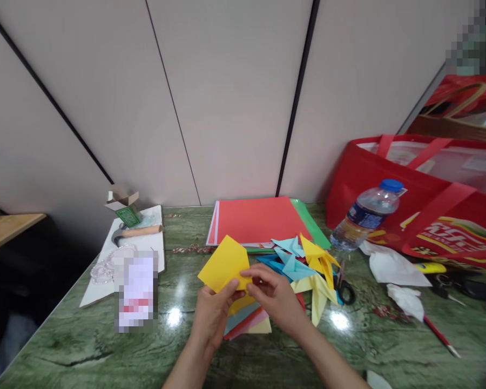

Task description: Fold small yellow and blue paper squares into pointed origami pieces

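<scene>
A yellow paper sheet (pixel 223 263), partly folded, is held up just above the green marble table (pixel 105 340). My left hand (pixel 213 313) pinches its lower edge from below. My right hand (pixel 273 294) pinches the same edge from the right, fingers pressed on the fold. Under my hands lies a small stack of coloured paper squares (pixel 249 321). To the right of the sheet sits a pile of folded paper shapes (pixel 308 267) in blue and yellow.
Large red and green sheets (pixel 259 219) lie by the wall. Scissors (pixel 344 289), a plastic water bottle (pixel 366 213), a red bag (pixel 429 200) and crumpled tissues (pixel 392 267) fill the right. At left a white board (pixel 105 286) carries a hammer (pixel 135 232), small box and beads.
</scene>
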Action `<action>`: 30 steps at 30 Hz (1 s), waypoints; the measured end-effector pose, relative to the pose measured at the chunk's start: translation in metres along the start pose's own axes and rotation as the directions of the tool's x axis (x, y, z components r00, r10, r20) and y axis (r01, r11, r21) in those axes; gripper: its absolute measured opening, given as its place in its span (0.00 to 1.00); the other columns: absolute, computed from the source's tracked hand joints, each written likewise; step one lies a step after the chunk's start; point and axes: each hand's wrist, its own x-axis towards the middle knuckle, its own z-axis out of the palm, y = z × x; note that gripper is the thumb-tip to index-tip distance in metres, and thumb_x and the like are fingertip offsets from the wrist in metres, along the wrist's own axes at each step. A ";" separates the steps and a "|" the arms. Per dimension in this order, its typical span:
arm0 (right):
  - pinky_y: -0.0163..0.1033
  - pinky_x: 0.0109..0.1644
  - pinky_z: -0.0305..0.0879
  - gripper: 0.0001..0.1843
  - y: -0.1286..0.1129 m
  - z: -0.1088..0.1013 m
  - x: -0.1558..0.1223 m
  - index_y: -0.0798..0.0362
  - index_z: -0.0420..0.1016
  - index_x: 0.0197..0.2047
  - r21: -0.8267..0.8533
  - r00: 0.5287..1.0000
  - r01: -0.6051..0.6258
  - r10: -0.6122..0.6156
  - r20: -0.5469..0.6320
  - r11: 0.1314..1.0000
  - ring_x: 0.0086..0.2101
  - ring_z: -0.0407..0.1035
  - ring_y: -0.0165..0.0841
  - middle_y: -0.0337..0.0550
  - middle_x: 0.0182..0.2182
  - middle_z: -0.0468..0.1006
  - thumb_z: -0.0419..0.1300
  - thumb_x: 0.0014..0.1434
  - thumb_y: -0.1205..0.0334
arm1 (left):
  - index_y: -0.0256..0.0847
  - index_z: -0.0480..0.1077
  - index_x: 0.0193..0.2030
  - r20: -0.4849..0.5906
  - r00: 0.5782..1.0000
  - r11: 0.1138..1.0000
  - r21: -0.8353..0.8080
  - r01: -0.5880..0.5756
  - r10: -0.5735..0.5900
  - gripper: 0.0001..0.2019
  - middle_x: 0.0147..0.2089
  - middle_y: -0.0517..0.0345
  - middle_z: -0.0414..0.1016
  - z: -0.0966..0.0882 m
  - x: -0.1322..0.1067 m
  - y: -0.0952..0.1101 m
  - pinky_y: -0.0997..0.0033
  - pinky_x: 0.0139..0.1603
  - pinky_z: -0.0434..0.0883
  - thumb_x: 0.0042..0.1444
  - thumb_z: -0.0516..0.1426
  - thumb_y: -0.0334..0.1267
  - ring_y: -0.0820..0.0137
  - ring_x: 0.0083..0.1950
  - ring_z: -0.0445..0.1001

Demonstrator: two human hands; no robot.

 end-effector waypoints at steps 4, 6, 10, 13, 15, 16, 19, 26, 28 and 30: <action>0.35 0.33 0.66 0.11 0.000 0.000 0.000 0.51 0.74 0.38 -0.016 1.000 -0.014 0.014 0.014 1.000 0.32 0.66 0.31 0.44 0.37 0.70 0.55 0.51 0.68 | 0.33 0.74 0.33 -0.020 1.000 1.000 -0.022 0.008 -0.008 0.14 0.33 0.52 0.79 0.002 -0.001 0.001 0.72 0.31 0.73 0.34 0.67 0.28 0.67 0.32 0.76; 0.35 0.33 0.66 0.11 -0.001 0.000 0.000 0.51 0.74 0.38 -0.025 1.000 -0.013 0.014 0.014 1.000 0.32 0.66 0.31 0.43 0.36 0.70 0.55 0.51 0.68 | 0.33 0.74 0.33 -0.028 1.000 1.000 -0.025 0.009 -0.010 0.15 0.32 0.53 0.79 0.003 -0.001 0.001 0.73 0.29 0.72 0.34 0.67 0.28 0.68 0.31 0.76; 0.35 0.32 0.65 0.12 -0.002 0.000 0.000 0.51 0.75 0.38 -0.035 1.000 -0.006 0.007 0.018 0.999 0.31 0.65 0.31 0.43 0.36 0.70 0.55 0.51 0.68 | 0.33 0.75 0.34 -0.048 0.999 0.999 -0.033 -0.010 0.009 0.15 0.33 0.53 0.79 0.004 -0.002 0.000 0.75 0.26 0.72 0.34 0.67 0.28 0.69 0.30 0.75; 0.35 0.32 0.64 0.12 -0.002 0.001 0.000 0.51 0.75 0.38 -0.034 1.000 0.003 -0.002 0.023 0.999 0.30 0.65 0.30 0.43 0.36 0.70 0.55 0.51 0.69 | 0.34 0.75 0.33 -0.059 0.998 0.999 -0.048 -0.023 0.020 0.15 0.33 0.54 0.78 0.003 -0.001 -0.002 0.76 0.25 0.72 0.34 0.67 0.28 0.70 0.29 0.75; 0.35 0.31 0.64 0.12 -0.002 0.002 -0.001 0.51 0.75 0.38 -0.032 1.000 0.009 -0.008 0.023 0.999 0.30 0.65 0.30 0.43 0.36 0.70 0.55 0.51 0.70 | 0.34 0.75 0.33 -0.062 0.998 0.998 -0.061 -0.034 0.030 0.14 0.32 0.55 0.78 0.002 0.000 -0.004 0.76 0.25 0.72 0.35 0.67 0.28 0.71 0.29 0.75; 0.35 0.31 0.64 0.12 -0.002 0.002 -0.001 0.51 0.75 0.38 -0.032 1.000 0.011 -0.010 0.024 0.999 0.30 0.65 0.30 0.43 0.36 0.70 0.55 0.51 0.70 | 0.34 0.75 0.33 -0.065 0.997 0.997 -0.065 -0.037 0.033 0.14 0.32 0.55 0.78 0.002 0.000 -0.004 0.76 0.25 0.72 0.35 0.67 0.28 0.71 0.29 0.75; 0.35 0.31 0.64 0.12 -0.001 0.002 -0.001 0.51 0.75 0.38 -0.035 1.000 0.011 -0.010 0.026 0.999 0.29 0.65 0.30 0.43 0.36 0.70 0.55 0.51 0.69 | 0.35 0.75 0.32 -0.085 0.996 0.997 -0.068 -0.039 0.033 0.14 0.31 0.57 0.78 0.002 0.001 -0.005 0.77 0.25 0.71 0.34 0.67 0.28 0.72 0.29 0.74; 0.36 0.32 0.66 0.11 -0.003 0.002 -0.002 0.51 0.75 0.37 -0.035 0.999 0.018 -0.017 0.035 0.999 0.31 0.67 0.31 0.43 0.36 0.71 0.55 0.51 0.69 | 0.35 0.74 0.33 -0.094 0.995 0.998 -0.063 -0.023 0.017 0.15 0.31 0.56 0.78 0.002 -0.001 -0.003 0.77 0.23 0.69 0.34 0.67 0.28 0.72 0.27 0.74; 0.36 0.34 0.67 0.10 -0.002 0.003 -0.002 0.51 0.74 0.37 -0.008 0.999 0.008 -0.008 0.041 1.000 0.33 0.68 0.32 0.44 0.37 0.71 0.55 0.51 0.69 | 0.35 0.74 0.33 -0.104 0.994 0.997 -0.074 -0.021 0.013 0.15 0.31 0.56 0.78 0.003 -0.002 -0.003 0.77 0.23 0.69 0.34 0.66 0.28 0.71 0.27 0.74; 0.37 0.35 0.68 0.09 -0.001 0.004 -0.003 0.52 0.72 0.37 0.032 0.999 -0.025 0.024 0.044 0.999 0.34 0.69 0.32 0.43 0.37 0.71 0.56 0.50 0.69 | 0.35 0.74 0.33 -0.112 0.994 0.996 -0.088 -0.025 0.015 0.14 0.31 0.56 0.79 0.004 -0.002 -0.002 0.76 0.25 0.70 0.35 0.66 0.28 0.70 0.28 0.75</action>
